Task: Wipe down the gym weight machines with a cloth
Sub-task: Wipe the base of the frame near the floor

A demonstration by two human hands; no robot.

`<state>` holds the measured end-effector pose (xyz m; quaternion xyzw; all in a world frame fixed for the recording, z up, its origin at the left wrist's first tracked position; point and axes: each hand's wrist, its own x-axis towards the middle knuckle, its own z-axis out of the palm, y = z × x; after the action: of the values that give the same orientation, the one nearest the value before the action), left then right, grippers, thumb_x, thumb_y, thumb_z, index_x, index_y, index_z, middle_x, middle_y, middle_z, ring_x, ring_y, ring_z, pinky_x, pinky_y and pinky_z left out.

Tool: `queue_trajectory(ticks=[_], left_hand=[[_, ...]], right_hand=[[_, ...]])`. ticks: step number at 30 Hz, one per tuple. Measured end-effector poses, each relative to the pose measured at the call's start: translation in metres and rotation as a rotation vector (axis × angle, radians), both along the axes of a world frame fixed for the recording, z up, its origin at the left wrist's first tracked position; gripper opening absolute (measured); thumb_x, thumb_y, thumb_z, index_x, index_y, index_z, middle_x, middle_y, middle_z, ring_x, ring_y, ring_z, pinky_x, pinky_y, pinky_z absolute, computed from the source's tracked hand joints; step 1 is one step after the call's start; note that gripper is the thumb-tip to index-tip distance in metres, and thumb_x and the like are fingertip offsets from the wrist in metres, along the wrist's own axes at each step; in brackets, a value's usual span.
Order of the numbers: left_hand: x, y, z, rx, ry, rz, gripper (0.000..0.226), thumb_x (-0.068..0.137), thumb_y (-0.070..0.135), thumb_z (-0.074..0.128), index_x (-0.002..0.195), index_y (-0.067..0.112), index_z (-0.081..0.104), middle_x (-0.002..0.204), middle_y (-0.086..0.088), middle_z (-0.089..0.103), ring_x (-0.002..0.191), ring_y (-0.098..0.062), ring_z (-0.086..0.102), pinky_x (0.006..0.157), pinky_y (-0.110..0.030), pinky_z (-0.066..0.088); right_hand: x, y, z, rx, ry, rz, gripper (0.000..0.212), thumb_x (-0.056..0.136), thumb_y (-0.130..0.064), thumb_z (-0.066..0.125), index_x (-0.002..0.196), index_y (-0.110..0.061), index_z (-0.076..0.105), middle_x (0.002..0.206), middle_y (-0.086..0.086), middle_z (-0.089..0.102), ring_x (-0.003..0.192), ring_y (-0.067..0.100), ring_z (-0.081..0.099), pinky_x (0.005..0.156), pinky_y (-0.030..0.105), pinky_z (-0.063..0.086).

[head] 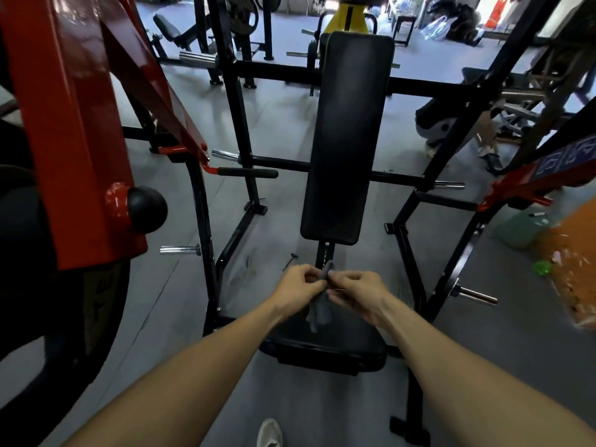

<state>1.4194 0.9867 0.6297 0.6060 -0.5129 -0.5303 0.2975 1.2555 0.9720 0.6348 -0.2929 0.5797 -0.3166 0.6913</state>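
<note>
My left hand (298,287) and right hand (356,293) each pinch the top of the grey cloth (319,306), which hangs down between them, above the black bench (322,348) seat; the back pad (348,137) rises beyond.

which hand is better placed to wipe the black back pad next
Right, marginally. Both the left hand and right hand pinch the cloth, but the right sits more directly below the back pad.
</note>
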Motion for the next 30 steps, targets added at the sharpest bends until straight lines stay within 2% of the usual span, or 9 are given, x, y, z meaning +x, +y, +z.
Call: queue_trajectory(ticks=[3, 7, 12, 15, 18, 20, 25, 28, 30], left_hand=[[0.004, 0.016, 0.002, 0.012, -0.071, 0.010, 0.018, 0.099, 0.008, 0.056, 0.090, 0.012, 0.072, 0.077, 0.002, 0.070, 0.067, 0.001, 0.065, 0.064, -0.019, 0.053], [0.010, 0.052, -0.007, 0.056, -0.115, 0.021, 0.027, 0.097, 0.018, 0.050, 0.097, 0.012, 0.076, 0.092, -0.013, 0.076, 0.091, -0.031, 0.073, 0.084, -0.049, 0.057], [0.021, 0.110, -0.019, 0.095, -0.127, 0.116, 0.030, 0.102, 0.012, 0.044, 0.107, 0.008, 0.074, 0.095, -0.014, 0.075, 0.085, -0.028, 0.071, 0.076, -0.041, 0.057], [0.033, 0.142, -0.036, 0.076, -0.348, 0.188, 0.028, 0.103, 0.014, 0.045, 0.110, 0.011, 0.072, 0.092, -0.009, 0.072, 0.076, -0.021, 0.063, 0.063, -0.031, 0.049], [0.047, 0.173, -0.056, 0.065, -0.558, 0.210, 0.026, 0.101, 0.015, 0.044, 0.110, 0.013, 0.068, 0.104, -0.014, 0.072, 0.091, -0.029, 0.066, 0.077, -0.038, 0.053], [0.058, 0.189, -0.070, 0.099, -0.654, 0.206, 0.019, 0.101, 0.014, 0.041, 0.101, 0.009, 0.059, 0.105, -0.020, 0.069, 0.093, -0.037, 0.065, 0.078, -0.043, 0.052], [0.094, 0.212, -0.137, 0.161, -0.696, 0.283, 0.022, 0.102, 0.012, 0.040, 0.097, 0.000, 0.058, 0.097, -0.021, 0.069, 0.087, -0.039, 0.065, 0.075, -0.045, 0.052], [0.114, 0.213, -0.194, 0.224, -0.611, 0.328, 0.023, 0.099, 0.005, 0.044, 0.091, -0.001, 0.065, 0.090, -0.018, 0.067, 0.075, -0.026, 0.062, 0.068, -0.038, 0.045], [0.128, 0.214, -0.250, 0.224, -0.532, 0.392, 0.024, 0.098, 0.003, 0.046, 0.089, 0.001, 0.068, 0.088, -0.017, 0.067, 0.071, -0.023, 0.062, 0.070, -0.040, 0.052]], right_hand=[[0.001, 0.010, -0.001, -0.041, 0.081, 0.037, 0.010, 0.091, 0.002, 0.070, 0.100, 0.005, 0.071, 0.091, 0.020, 0.072, 0.074, 0.023, 0.070, 0.069, 0.028, 0.063], [0.008, 0.037, -0.007, -0.055, 0.132, 0.166, 0.019, 0.090, -0.021, 0.077, 0.095, -0.002, 0.075, 0.084, 0.012, 0.074, 0.076, 0.023, 0.069, 0.071, 0.032, 0.061], [0.024, 0.072, -0.024, -0.098, 0.228, 0.294, 0.010, 0.095, -0.011, 0.069, 0.091, -0.002, 0.069, 0.074, 0.016, 0.065, 0.059, 0.020, 0.061, 0.052, 0.027, 0.052], [0.035, 0.091, -0.039, -0.119, 0.304, 0.368, 0.013, 0.097, -0.011, 0.061, 0.084, -0.009, 0.061, 0.077, 0.016, 0.060, 0.064, 0.021, 0.058, 0.059, 0.033, 0.054], [0.058, 0.116, -0.059, -0.236, 0.539, 0.592, 0.014, 0.093, -0.018, 0.060, 0.081, -0.016, 0.053, 0.077, 0.007, 0.061, 0.071, 0.021, 0.059, 0.069, 0.042, 0.055], [0.077, 0.133, -0.072, -0.284, 0.609, 0.672, 0.014, 0.093, -0.021, 0.057, 0.083, -0.017, 0.048, 0.080, 0.004, 0.060, 0.073, 0.022, 0.059, 0.064, 0.036, 0.047], [0.124, 0.169, -0.132, -0.229, 0.546, 0.608, 0.015, 0.101, -0.015, 0.045, 0.087, -0.015, 0.038, 0.089, 0.005, 0.049, 0.078, 0.018, 0.046, 0.065, 0.031, 0.035], [0.161, 0.185, -0.198, -0.138, 0.466, 0.539, 0.017, 0.102, -0.017, 0.044, 0.085, -0.017, 0.042, 0.089, 0.005, 0.054, 0.078, 0.018, 0.050, 0.071, 0.034, 0.043], [0.187, 0.192, -0.256, -0.113, 0.409, 0.532, 0.017, 0.103, -0.025, 0.048, 0.090, -0.015, 0.051, 0.091, 0.004, 0.062, 0.081, 0.019, 0.059, 0.075, 0.039, 0.051]])
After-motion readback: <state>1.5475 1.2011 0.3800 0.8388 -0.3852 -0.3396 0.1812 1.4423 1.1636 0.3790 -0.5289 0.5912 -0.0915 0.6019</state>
